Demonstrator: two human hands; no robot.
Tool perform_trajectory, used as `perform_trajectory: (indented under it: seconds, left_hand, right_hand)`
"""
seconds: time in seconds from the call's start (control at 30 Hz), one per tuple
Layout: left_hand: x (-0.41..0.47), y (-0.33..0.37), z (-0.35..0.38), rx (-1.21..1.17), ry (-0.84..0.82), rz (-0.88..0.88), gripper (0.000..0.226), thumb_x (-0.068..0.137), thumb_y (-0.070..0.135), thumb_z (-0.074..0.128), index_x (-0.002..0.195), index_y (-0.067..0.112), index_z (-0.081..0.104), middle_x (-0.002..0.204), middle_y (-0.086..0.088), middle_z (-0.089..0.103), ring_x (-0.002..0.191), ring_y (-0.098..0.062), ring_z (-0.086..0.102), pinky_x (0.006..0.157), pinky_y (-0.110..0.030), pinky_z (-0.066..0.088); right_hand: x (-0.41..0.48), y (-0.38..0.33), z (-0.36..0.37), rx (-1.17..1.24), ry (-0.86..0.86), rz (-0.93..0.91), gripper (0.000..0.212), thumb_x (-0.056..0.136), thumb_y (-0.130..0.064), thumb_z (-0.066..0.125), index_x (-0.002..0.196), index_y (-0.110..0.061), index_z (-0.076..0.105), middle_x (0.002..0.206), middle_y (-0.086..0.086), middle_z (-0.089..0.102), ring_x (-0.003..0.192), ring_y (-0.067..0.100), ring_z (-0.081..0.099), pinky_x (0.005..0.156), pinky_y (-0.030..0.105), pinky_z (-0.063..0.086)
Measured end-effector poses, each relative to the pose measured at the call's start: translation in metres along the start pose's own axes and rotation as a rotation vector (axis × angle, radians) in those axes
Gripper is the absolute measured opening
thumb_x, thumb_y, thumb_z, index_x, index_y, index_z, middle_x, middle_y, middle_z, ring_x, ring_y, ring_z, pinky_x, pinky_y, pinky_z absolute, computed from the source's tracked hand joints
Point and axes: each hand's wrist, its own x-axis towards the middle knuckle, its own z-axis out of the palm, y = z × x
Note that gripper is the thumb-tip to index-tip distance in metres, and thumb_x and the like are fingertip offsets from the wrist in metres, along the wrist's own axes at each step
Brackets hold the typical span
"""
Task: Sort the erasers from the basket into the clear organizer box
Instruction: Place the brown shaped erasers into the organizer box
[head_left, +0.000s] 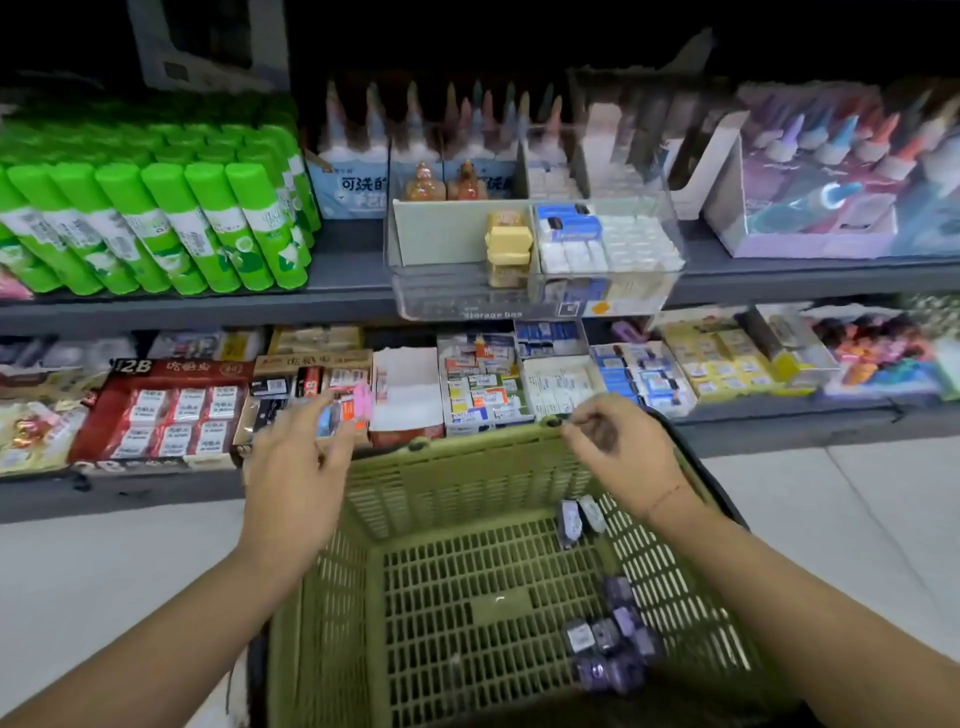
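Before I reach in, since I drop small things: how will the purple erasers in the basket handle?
The purple erasers look small and blocky: probably light, stiff, unlikely to roll. Their wrappers seem glossy, so perhaps slippery. Piled loosely by the basket wall, they may scatter.

Matt green plastic lattice basket (467, 483), glossy clear plastic organizer box (535, 296), shiny wrapped erasers (608, 636)

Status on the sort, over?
Left hand open, right hand curled, contents unclear. Small purple erasers lie in green slotted plastic basket. Clear plastic organizer box on shelf, unobstructed.
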Motion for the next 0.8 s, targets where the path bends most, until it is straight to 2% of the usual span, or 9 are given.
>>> perform_trajectory:
  seconds: [0.1,0.2,0.3,0.4,0.5,0.57,0.67,0.73,0.8]
  left_hand:
    - [-0.026,-0.042,0.010,0.321,-0.132,-0.192,0.062,0.095,0.047,0.046,0.148,0.018,0.032,0.153,-0.014,0.031,0.135,-0.039,0.031,0.107,-0.055,0.029]
    - [-0.048,-0.071,0.020,0.311,-0.268,-0.294,0.078,0.092,0.056,0.043,0.154,0.029,0.005,0.156,-0.017,0.022,0.135,-0.042,0.035,0.104,-0.054,0.034]
    - [-0.062,-0.081,0.028,0.192,-0.260,-0.304,0.077,0.094,0.054,0.042,0.153,0.032,-0.003,0.150,-0.018,0.036,0.123,-0.041,0.049,0.089,-0.048,0.044]
    - [-0.067,-0.083,0.033,0.176,-0.205,-0.277,0.072,0.097,0.050,0.040,0.154,0.029,0.001,0.118,-0.023,0.061,0.090,-0.038,0.060,0.066,-0.038,0.042]
    - [-0.070,-0.084,0.035,0.182,-0.182,-0.265,0.070,0.098,0.049,0.038,0.154,0.027,0.002,0.093,-0.018,0.063,0.067,-0.028,0.051,0.055,-0.034,0.036]
    - [-0.072,-0.086,0.037,0.174,-0.175,-0.268,0.069,0.098,0.050,0.036,0.154,0.026,0.003,0.093,-0.018,0.064,0.067,-0.028,0.051,0.055,-0.033,0.036]
    - [-0.073,-0.088,0.039,0.167,-0.161,-0.269,0.066,0.099,0.049,0.033,0.154,0.024,0.006,0.111,-0.022,0.064,0.085,-0.035,0.059,0.064,-0.035,0.040]
    - [-0.073,-0.089,0.041,0.180,-0.144,-0.285,0.060,0.102,0.043,0.030,0.154,0.021,0.009,0.122,-0.024,0.061,0.101,-0.042,0.059,0.070,-0.038,0.039]
    - [-0.072,-0.088,0.041,0.190,-0.137,-0.304,0.055,0.104,0.037,0.026,0.154,0.019,0.012,0.124,-0.024,0.060,0.105,-0.043,0.057,0.072,-0.039,0.039]
  right_hand:
    - [-0.046,0.060,0.036,-0.176,-0.548,0.256,0.046,0.080,-0.035,0.074,0.117,-0.012,0.058,0.114,0.009,0.055,0.093,0.015,0.055,0.086,0.021,0.042]
    - [-0.078,0.097,0.053,-0.311,-0.893,0.320,0.081,0.075,-0.050,0.073,0.140,-0.016,0.038,0.141,0.013,0.032,0.126,0.024,0.042,0.104,0.028,0.035]
    - [-0.099,0.121,0.059,-0.494,-1.012,0.319,0.094,0.072,-0.056,0.072,0.148,-0.029,0.024,0.156,0.012,0.003,0.141,0.033,0.023,0.114,0.035,0.026]
    - [-0.112,0.133,0.064,-0.697,-1.065,0.214,0.100,0.070,-0.060,0.071,0.150,-0.031,0.018,0.157,0.009,0.006,0.142,0.036,0.014,0.115,0.041,0.024]
    - [-0.118,0.139,0.068,-0.777,-1.160,0.199,0.101,0.070,-0.059,0.072,0.150,-0.028,0.018,0.157,0.010,0.005,0.142,0.037,0.017,0.114,0.044,0.025]
    - [-0.119,0.141,0.069,-0.825,-1.235,0.180,0.100,0.070,-0.061,0.071,0.149,-0.029,0.019,0.157,0.009,0.003,0.143,0.037,0.012,0.115,0.048,0.019]
    - [-0.117,0.142,0.073,-0.842,-1.319,0.179,0.098,0.069,-0.064,0.069,0.148,-0.033,0.021,0.157,0.008,0.005,0.143,0.037,0.007,0.113,0.054,0.013]
    - [-0.113,0.143,0.076,-0.842,-1.348,0.190,0.091,0.069,-0.066,0.068,0.144,-0.035,0.026,0.155,0.006,0.011,0.142,0.036,0.010,0.111,0.054,0.019]
    - [-0.108,0.143,0.080,-0.815,-1.369,0.229,0.080,0.071,-0.066,0.065,0.138,-0.036,0.034,0.153,0.005,0.016,0.141,0.034,0.013,0.109,0.052,0.027]
